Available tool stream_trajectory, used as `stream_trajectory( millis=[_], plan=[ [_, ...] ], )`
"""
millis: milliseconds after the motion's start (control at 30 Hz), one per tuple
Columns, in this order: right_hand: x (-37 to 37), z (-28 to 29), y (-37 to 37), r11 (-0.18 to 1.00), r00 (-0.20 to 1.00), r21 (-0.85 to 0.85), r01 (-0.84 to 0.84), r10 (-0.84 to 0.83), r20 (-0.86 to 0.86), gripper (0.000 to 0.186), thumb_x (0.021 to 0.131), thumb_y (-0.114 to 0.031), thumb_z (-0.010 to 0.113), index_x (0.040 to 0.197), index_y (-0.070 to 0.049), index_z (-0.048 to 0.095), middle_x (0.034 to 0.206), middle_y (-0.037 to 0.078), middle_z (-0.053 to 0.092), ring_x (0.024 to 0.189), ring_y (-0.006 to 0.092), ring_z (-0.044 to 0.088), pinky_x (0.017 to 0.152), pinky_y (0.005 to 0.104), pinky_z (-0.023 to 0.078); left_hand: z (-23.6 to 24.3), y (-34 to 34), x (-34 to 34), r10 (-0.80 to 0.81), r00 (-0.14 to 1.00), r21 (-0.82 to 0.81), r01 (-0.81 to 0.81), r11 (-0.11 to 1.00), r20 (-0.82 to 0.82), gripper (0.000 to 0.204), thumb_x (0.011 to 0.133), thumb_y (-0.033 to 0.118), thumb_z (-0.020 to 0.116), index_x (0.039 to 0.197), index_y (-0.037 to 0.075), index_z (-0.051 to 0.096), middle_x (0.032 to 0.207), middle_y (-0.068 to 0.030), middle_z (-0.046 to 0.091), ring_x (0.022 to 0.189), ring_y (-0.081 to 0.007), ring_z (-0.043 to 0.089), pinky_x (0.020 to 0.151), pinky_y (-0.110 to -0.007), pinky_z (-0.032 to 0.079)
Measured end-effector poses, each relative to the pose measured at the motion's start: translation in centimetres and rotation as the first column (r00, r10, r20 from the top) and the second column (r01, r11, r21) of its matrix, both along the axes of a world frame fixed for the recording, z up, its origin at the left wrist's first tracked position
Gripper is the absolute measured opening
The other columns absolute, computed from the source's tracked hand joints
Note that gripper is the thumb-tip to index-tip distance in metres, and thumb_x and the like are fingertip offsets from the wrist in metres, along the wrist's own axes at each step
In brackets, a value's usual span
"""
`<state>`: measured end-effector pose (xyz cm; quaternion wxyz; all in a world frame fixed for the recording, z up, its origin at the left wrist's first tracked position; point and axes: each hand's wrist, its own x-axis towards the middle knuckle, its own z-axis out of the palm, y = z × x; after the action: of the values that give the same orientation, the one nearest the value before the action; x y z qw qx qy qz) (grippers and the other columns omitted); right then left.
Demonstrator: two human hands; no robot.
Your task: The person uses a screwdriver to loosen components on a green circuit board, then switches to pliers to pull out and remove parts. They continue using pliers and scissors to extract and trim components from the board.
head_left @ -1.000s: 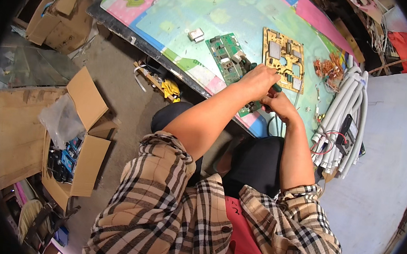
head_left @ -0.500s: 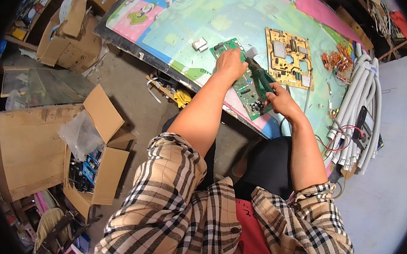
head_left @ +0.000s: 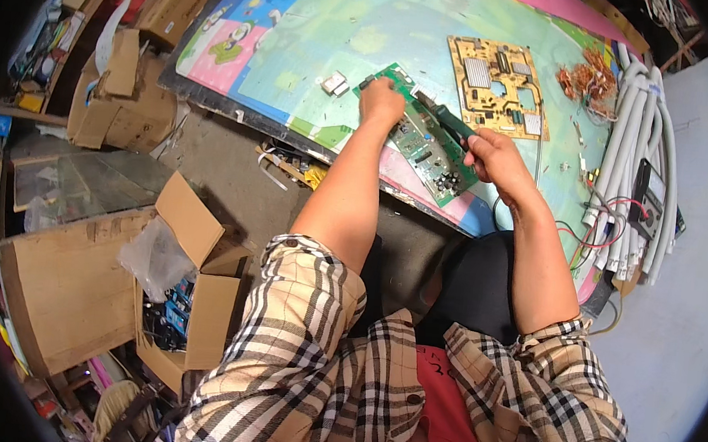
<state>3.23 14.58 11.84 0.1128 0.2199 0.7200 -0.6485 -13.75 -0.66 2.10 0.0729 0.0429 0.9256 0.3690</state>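
A long green circuit board (head_left: 426, 153), crowded with small parts, lies slantwise near the table's front edge. On its far left end my left hand (head_left: 381, 105) is closed, fingers gripping the board. My right hand (head_left: 496, 161) is wrapped around green-handled pliers (head_left: 455, 126), whose dark jaws reach over the board's right edge, close to my left hand. A whitish part shows by the jaw tips; whether they grip it I cannot tell. To the left of the board sits a small silver-and-white block (head_left: 334, 84).
Behind the pliers lies a tan circuit board (head_left: 473, 99) with heat sinks. Copper wire (head_left: 585, 83), a bundle of pale tubes (head_left: 624, 167) and a black multimeter (head_left: 646, 202) with leads are at the right. An open carton (head_left: 214, 314) stands on the floor at left.
The view has shifted slightly. The pliers have tilted and turned, and their handles look closer together. A pale block that showed at the jaws now sits lower and less visible. My left hand stays on the board.
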Motion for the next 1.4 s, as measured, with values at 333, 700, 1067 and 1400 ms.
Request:
stream_trajectory(
  millis=[333,700,1067,1400],
  plan=[
    [0.8,1.9,0.5,0.924,0.913,-0.077,0.375,-0.382,-0.144,0.022,0.094,-0.018,0.047,0.087,0.000,0.057,0.068,0.002,0.055,0.050,0.0076,0.042,0.046,0.0240,0.033,0.5,3.6,2.0,-0.211,0.949,-0.360,0.118,0.926,-0.233,0.049,0.071,0.042,0.075,0.099,0.002,0.067,0.104,-0.0177,0.062,0.098,-0.0325,0.061,0.082,-0.043,0.050],
    [1.0,2.8,-0.2,0.944,0.929,-0.092,0.317,-0.329,-0.172,0.023,0.094,-0.019,0.047,0.088,0.001,0.058,0.068,0.003,0.056,0.050,0.0076,0.042,0.046,0.0244,0.033,-0.8,-3.8,-7.3,0.326,0.943,0.390,-0.327,0.861,0.070,0.056,0.079,0.043,0.064,0.104,-0.006,0.065,0.102,-0.0270,0.064,0.099,-0.0395,0.062,0.088,-0.043,0.047],
    [0.9,2.4,0.7,0.952,0.936,-0.014,0.307,-0.305,-0.176,0.023,0.095,-0.021,0.047,0.094,-0.001,0.057,0.072,0.000,0.055,0.051,0.0042,0.038,0.045,0.0211,0.028,-0.9,-8.9,-6.4,0.298,0.937,-0.137,-0.324,0.936,-0.183,0.065,0.072,0.043,0.070,0.118,-0.001,0.059,0.115,-0.0232,0.061,0.109,-0.0367,0.058,0.094,-0.042,0.045],
    [1.2,1.5,2.1,0.897,0.871,-0.195,0.396,-0.434,-0.229,0.024,0.095,-0.021,0.045,0.094,0.001,0.056,0.073,0.000,0.055,0.051,0.0054,0.038,0.047,0.0233,0.031,1.4,-7.6,-4.8,0.258,0.927,-0.155,-0.307,0.939,-0.271,0.050,0.073,0.036,0.069,0.110,0.002,0.065,0.105,-0.0181,0.067,0.100,-0.0343,0.063,0.089,-0.041,0.047]
  ],
)
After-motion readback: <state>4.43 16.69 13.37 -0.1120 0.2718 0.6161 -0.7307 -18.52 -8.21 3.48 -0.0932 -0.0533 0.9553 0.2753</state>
